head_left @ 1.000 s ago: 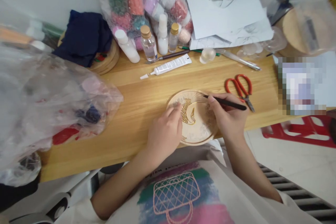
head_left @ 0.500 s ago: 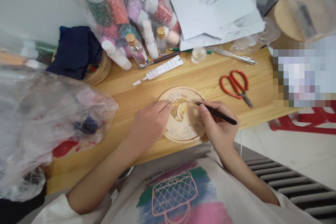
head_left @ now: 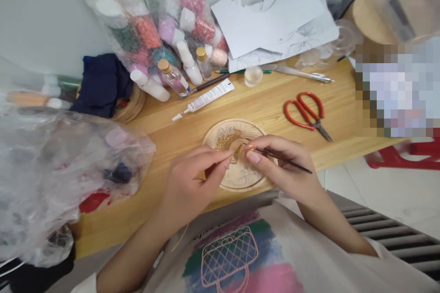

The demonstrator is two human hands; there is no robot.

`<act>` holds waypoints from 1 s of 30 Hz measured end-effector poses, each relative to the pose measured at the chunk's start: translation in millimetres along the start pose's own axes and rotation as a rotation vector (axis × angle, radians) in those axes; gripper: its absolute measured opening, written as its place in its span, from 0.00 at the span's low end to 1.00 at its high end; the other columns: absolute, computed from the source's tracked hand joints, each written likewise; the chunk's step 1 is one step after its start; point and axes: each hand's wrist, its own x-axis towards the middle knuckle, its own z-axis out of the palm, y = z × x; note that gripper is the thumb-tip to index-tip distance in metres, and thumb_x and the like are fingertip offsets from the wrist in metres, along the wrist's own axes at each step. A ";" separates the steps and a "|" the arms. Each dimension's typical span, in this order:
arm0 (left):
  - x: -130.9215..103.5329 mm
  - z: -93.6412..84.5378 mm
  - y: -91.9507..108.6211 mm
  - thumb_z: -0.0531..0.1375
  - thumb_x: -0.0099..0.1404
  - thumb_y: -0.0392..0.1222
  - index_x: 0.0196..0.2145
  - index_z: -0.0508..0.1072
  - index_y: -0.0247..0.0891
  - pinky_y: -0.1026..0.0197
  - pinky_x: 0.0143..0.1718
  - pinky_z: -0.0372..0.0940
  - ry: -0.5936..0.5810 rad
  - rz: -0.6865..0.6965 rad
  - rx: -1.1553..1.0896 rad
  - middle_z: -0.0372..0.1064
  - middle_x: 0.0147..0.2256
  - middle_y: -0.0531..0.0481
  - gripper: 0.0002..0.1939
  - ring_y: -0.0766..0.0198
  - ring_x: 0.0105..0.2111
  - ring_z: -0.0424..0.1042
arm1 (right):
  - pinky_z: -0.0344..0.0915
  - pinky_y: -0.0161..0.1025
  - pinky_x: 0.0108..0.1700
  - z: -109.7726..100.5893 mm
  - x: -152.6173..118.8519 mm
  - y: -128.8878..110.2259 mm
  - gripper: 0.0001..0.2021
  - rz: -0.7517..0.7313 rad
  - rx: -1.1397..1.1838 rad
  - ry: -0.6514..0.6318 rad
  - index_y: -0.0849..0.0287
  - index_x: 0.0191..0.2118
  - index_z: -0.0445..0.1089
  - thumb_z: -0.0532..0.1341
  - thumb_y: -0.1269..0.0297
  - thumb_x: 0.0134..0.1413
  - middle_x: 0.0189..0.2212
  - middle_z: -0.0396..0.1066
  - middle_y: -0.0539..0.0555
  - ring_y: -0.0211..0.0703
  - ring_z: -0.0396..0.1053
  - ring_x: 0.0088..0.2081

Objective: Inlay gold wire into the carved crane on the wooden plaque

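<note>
A round wooden disc (head_left: pixel 240 182) lies near the table's front edge, drawn with fine wave-like lines and partly covered by a gold wire pattern (head_left: pixel 229 139). Over it, my left hand (head_left: pixel 195 174) pinches a thin gold wire (head_left: pixel 180 238), whose loose tail hangs below the palm in front of the shirt. My right hand (head_left: pixel 285 160) is closed around dark tweezers (head_left: pixel 295 165), their handle end sticking out to the right. Thumb and forefinger of this hand also pinch a bit of gold wire, close to the left fingertips. Both hands hide part of the disc.
Red-handled pliers (head_left: pixel 311 116) lie right of the disc, and a white glue tube (head_left: pixel 209 96) behind it. Small bottles (head_left: pixel 173 78), bagged jars of coloured grains (head_left: pixel 147 32) and paper sheets (head_left: pixel 275 27) line the back. A crumpled plastic bag (head_left: pixel 68 155) covers the left side.
My hands have come together above the disc and lifted off its surface. Tweezers have swung back into the right palm, and a wire tail now shows below my left hand. The view shifted slightly.
</note>
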 end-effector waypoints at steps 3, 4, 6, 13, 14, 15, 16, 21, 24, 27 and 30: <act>1.9 2.1 0.4 0.61 0.65 0.37 0.36 0.80 0.41 0.66 0.27 0.66 -0.054 -0.160 -0.245 0.75 0.28 0.54 0.07 0.69 0.26 0.72 | 0.67 0.29 0.24 -0.7 1.2 -1.1 0.03 0.033 0.098 -0.029 0.54 0.33 0.76 0.65 0.64 0.57 0.24 0.75 0.47 0.33 0.70 0.24; 2.8 2.9 -0.3 0.61 0.64 0.39 0.36 0.80 0.41 0.67 0.26 0.66 -0.094 -0.239 -0.353 0.74 0.26 0.54 0.07 0.70 0.24 0.71 | 0.68 0.30 0.25 -2.0 1.2 -1.3 0.03 0.040 0.133 -0.036 0.54 0.32 0.76 0.65 0.64 0.57 0.24 0.75 0.47 0.33 0.71 0.24; 4.7 4.2 -2.1 0.62 0.64 0.44 0.36 0.79 0.39 0.68 0.23 0.64 -0.225 -0.398 -0.581 0.71 0.24 0.55 0.08 0.72 0.20 0.67 | 0.69 0.30 0.26 -5.7 0.8 -1.7 0.03 0.036 0.186 -0.055 0.55 0.31 0.75 0.65 0.65 0.57 0.24 0.75 0.47 0.33 0.72 0.25; 8.5 4.8 -3.2 0.65 0.61 0.58 0.31 0.77 0.38 0.71 0.16 0.41 -0.607 -0.641 -1.045 0.56 0.17 0.60 0.18 0.77 0.15 0.47 | 0.68 0.32 0.26 -21.4 -3.2 0.1 0.03 -0.075 0.192 -0.200 0.55 0.34 0.76 0.65 0.68 0.57 0.26 0.75 0.48 0.34 0.71 0.26; 8.3 4.3 -2.7 0.66 0.61 0.58 0.31 0.78 0.38 0.70 0.16 0.40 -0.621 -0.636 -1.023 0.55 0.16 0.60 0.18 0.77 0.15 0.47 | 0.67 0.32 0.26 -23.2 -3.1 0.4 0.03 -0.103 0.179 -0.234 0.55 0.35 0.77 0.64 0.68 0.57 0.26 0.75 0.48 0.33 0.71 0.25; 8.0 3.6 -2.0 0.66 0.61 0.57 0.31 0.78 0.38 0.70 0.17 0.40 -0.622 -0.627 -0.980 0.54 0.15 0.60 0.18 0.76 0.15 0.47 | 0.67 0.32 0.26 -24.7 -2.8 0.5 0.04 -0.132 0.164 -0.265 0.55 0.35 0.77 0.64 0.69 0.58 0.26 0.75 0.48 0.33 0.71 0.25; 7.5 2.7 -1.0 0.66 0.60 0.57 0.31 0.78 0.38 0.69 0.17 0.40 -0.615 -0.618 -0.922 0.55 0.15 0.60 0.17 0.76 0.15 0.48 | 0.67 0.32 0.27 -26.2 -2.2 0.5 0.04 -0.156 0.147 -0.291 0.54 0.36 0.77 0.63 0.69 0.58 0.27 0.76 0.48 0.34 0.71 0.26; 1.0 -5.5 9.4 0.63 0.62 0.50 0.30 0.79 0.39 0.69 0.16 0.48 -0.490 -0.517 -0.596 0.61 0.16 0.58 0.12 0.73 0.16 0.55 | 0.69 0.33 0.28 -31.9 -0.3 2.4 0.04 -0.225 0.044 -0.326 0.54 0.37 0.76 0.63 0.68 0.58 0.27 0.76 0.48 0.35 0.73 0.27; -3.1 -9.9 12.8 0.60 0.66 0.46 0.31 0.78 0.42 0.68 0.20 0.59 -0.296 -0.325 -0.267 0.72 0.22 0.55 0.09 0.69 0.20 0.65 | 0.70 0.35 0.31 -33.5 -1.3 9.5 0.06 -0.232 -0.133 -0.176 0.52 0.39 0.75 0.63 0.69 0.58 0.30 0.77 0.48 0.36 0.74 0.29; -0.3 -8.5 4.1 0.56 0.70 0.41 0.36 0.77 0.42 0.62 0.31 0.67 -0.094 -0.018 0.250 0.77 0.32 0.52 0.10 0.63 0.30 0.74 | 0.71 0.39 0.36 -32.8 -1.0 21.3 0.06 -0.249 -0.409 0.098 0.51 0.40 0.74 0.62 0.69 0.58 0.33 0.78 0.50 0.40 0.74 0.32; 10.4 -1.2 -14.5 0.51 0.73 0.37 0.37 0.75 0.39 0.59 0.35 0.67 -0.099 0.139 0.645 0.77 0.35 0.48 0.13 0.59 0.34 0.75 | 0.71 0.43 0.39 -30.2 1.4 34.6 0.06 -0.286 -0.635 0.240 0.54 0.42 0.73 0.62 0.66 0.58 0.35 0.78 0.54 0.45 0.74 0.35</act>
